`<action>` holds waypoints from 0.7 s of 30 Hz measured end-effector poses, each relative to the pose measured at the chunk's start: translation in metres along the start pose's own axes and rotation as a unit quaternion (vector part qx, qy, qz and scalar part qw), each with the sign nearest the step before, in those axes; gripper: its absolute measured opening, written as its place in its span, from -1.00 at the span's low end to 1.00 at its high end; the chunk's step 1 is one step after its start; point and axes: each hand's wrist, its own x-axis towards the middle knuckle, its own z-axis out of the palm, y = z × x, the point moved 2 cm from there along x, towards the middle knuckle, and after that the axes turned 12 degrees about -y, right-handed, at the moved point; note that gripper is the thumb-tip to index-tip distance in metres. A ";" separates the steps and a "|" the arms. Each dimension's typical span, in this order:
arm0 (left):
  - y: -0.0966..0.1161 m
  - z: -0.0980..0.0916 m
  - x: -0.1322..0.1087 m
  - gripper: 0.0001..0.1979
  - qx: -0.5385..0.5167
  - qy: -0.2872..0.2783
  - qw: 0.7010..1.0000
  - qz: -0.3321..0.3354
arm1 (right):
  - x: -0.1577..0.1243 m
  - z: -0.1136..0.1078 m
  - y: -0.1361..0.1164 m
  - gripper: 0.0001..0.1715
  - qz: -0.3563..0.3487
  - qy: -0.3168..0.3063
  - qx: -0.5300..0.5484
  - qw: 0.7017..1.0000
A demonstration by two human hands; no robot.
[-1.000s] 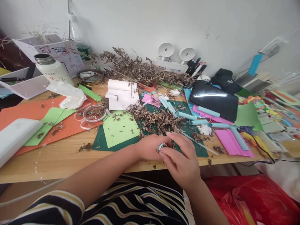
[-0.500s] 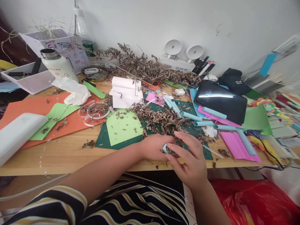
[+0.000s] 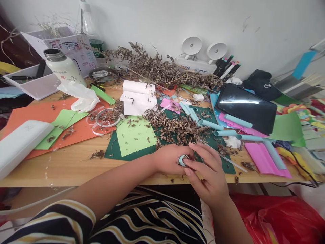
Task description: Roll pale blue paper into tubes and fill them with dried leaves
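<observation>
My left hand (image 3: 170, 158) is closed around a light blue paper tube (image 3: 182, 160), whose open end faces up with bits of dried leaf in it. The index fingertip of my right hand (image 3: 209, 169) presses at the tube's opening, with its thumb beside the rim and the other fingers apart. Beyond my hands, a heap of dried leaves (image 3: 177, 127) lies on a dark green mat (image 3: 135, 153). A light green sheet (image 3: 134, 137) with leaf crumbs on it lies left of the heap.
More blue tubes (image 3: 210, 125) lie right of the heap, near a black tablet (image 3: 247, 106) and pink paper (image 3: 264, 157). At left are a white bottle (image 3: 66, 71), orange paper (image 3: 27, 117) and a white case (image 3: 25, 145). Dried branches (image 3: 157, 69) line the wall.
The view has shifted slightly, so things on the right appear farther right. My right index finger now reaches into the tube's opening, and more of the blue rim shows.
</observation>
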 end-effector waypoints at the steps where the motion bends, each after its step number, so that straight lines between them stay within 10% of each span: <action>1: 0.000 0.001 0.000 -0.77 0.006 0.000 1.000 0.003 | 0.001 -0.002 -0.002 -0.80 0.006 -0.019 -0.009 1.000; 8: 0.001 0.000 0.002 -0.79 -0.004 0.043 0.999 0.011 | 0.017 -0.013 -0.007 -0.89 0.045 -0.144 -0.068 0.986; 16: 0.000 -0.003 -0.002 -0.79 -0.093 0.070 0.993 -0.017 | 0.014 -0.016 0.006 -0.85 0.070 0.013 0.090 0.993; 21: 0.001 -0.001 -0.003 -0.75 -0.084 0.058 0.993 -0.051 | 0.012 -0.009 -0.002 -0.85 0.086 -0.005 0.037 0.996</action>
